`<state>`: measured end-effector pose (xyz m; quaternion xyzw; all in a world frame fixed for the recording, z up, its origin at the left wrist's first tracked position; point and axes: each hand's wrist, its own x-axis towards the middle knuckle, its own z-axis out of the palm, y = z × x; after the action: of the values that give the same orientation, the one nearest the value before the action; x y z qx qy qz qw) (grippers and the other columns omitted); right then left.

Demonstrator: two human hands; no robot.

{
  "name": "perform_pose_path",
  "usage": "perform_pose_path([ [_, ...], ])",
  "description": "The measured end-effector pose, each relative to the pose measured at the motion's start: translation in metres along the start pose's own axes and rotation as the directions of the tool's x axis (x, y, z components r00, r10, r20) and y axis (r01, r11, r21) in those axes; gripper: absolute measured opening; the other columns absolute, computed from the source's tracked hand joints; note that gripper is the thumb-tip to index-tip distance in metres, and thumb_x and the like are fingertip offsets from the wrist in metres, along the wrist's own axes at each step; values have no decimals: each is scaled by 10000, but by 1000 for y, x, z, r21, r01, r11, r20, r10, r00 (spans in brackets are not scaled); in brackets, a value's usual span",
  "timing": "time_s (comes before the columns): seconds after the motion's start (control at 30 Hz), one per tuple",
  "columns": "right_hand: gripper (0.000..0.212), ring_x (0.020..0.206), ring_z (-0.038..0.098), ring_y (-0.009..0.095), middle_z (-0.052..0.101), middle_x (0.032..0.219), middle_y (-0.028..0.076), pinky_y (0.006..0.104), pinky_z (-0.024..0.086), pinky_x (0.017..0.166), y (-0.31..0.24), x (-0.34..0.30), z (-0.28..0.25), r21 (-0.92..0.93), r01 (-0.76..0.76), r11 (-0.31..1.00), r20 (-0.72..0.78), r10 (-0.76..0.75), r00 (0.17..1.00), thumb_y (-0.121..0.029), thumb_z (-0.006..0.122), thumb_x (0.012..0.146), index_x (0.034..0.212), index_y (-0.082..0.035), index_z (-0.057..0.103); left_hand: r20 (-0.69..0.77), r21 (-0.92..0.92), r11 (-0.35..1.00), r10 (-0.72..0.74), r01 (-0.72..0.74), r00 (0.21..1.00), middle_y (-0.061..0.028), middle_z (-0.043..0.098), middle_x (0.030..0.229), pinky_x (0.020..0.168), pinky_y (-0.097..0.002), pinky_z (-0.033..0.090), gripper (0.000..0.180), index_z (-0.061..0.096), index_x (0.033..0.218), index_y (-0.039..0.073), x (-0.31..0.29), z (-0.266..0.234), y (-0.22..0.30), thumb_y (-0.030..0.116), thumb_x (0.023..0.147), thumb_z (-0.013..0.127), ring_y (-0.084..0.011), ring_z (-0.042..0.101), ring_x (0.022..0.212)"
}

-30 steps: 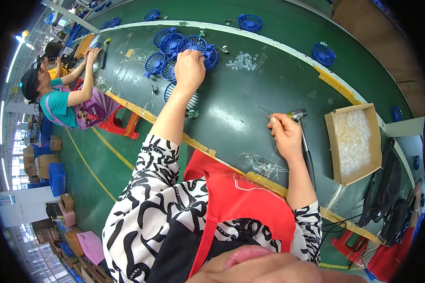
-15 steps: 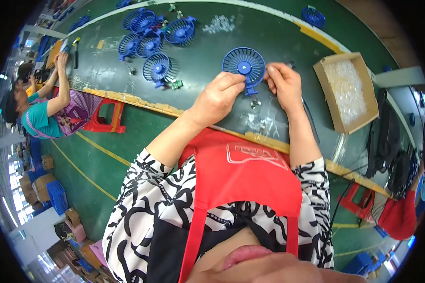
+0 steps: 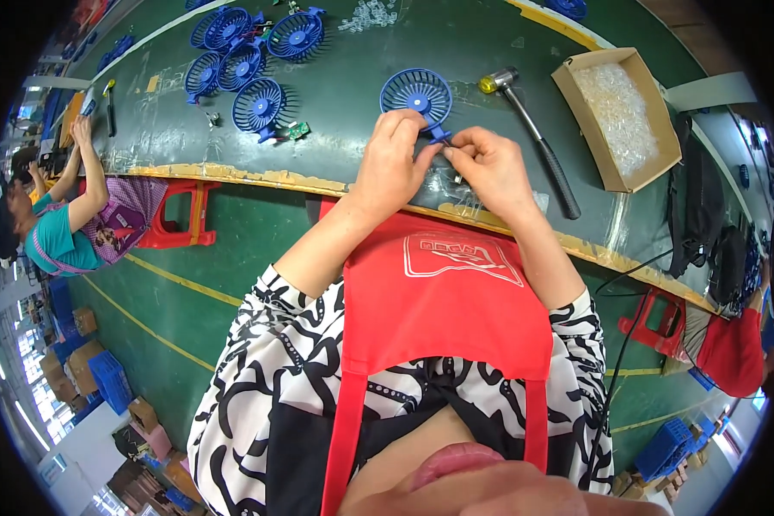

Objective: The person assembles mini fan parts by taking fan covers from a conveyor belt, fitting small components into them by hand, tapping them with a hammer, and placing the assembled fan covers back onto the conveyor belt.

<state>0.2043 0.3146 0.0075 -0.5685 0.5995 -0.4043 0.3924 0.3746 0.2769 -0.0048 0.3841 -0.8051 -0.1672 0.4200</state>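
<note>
A blue round fan housing (image 3: 417, 90) with a ribbed grille and a short neck lies at the table's near middle. My left hand (image 3: 393, 159) is closed on its lower left edge, with the thumb near the neck. My right hand (image 3: 490, 168) pinches at the end of that neck, its fingertips almost meeting my left thumb; whatever is between them is too small to make out. Below the right fingers a small metallic piece (image 3: 458, 179) shows in part. To the right of my right hand lies a hammer (image 3: 537, 138) with a yellow-faced head and black grip.
Several blue fan housings (image 3: 258, 105) sit at the left, one with a green circuit board (image 3: 298, 131). Small clear parts (image 3: 368, 15) are heaped at the back. A cardboard box (image 3: 583, 125) of clear plastic pieces stands right. A co-worker (image 3: 64, 232) sits at the far left.
My right hand has come down and left from beside the grille to the neck, uncovering the hammer head. My left hand keeps its hold on the housing. The whole view has shifted somewhat.
</note>
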Motion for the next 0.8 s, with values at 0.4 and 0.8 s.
perform_pose_path([
  [0.4,148,655,568,62,642,704,24,234,443,585,-19,-3,-1,61,-42,997,51,39,998,-110,615,896,928,23,672,-100,9,999,44,-43,994,-136,661,971,730,-372,494,342,645,1055,3,12,-5,4,40,732,751,-302,614,863],
  [0.8,64,654,611,187,634,815,103,275,468,567,-41,-10,-17,-172,430,886,-93,-449,889,-3,654,841,897,26,649,4,18,970,244,-244,970,-111,656,908,723,-365,454,252,658,999,11,35,-27,13,56,760,725,-269,611,799],
])
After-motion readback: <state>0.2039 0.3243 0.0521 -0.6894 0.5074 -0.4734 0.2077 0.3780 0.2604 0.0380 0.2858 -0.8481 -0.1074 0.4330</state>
